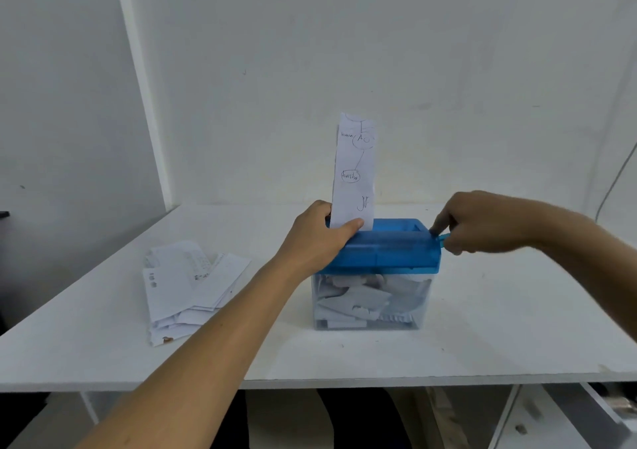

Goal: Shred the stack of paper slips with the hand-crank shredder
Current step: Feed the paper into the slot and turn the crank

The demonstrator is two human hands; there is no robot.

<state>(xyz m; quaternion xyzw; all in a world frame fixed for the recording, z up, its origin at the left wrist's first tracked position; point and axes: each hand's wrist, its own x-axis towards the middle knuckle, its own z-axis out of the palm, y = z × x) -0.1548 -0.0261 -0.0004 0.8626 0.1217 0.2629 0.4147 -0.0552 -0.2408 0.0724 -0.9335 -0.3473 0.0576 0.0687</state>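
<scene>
Bare white corner under soft, even light.
Pale back wall (448, 52) meeting a side wall (51, 103) at a white strip (138, 69); white worktop (517, 328) set into that corner; thin grey cable (617, 176) down the wall at far right; below the front edge, white cabinet (551, 421) and dark shadow.

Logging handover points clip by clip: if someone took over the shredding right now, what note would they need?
Left hand pinches the upright slip just above the slot of the blue shredder.
Right hand pinches the crank at the shredder's right end.
Done: the clear bin under the shredder already holds cut paper.
Left: most of this slip stands unfed. The loose stack of slips lies on the table left of the shredder, with neither hand on it.
</scene>
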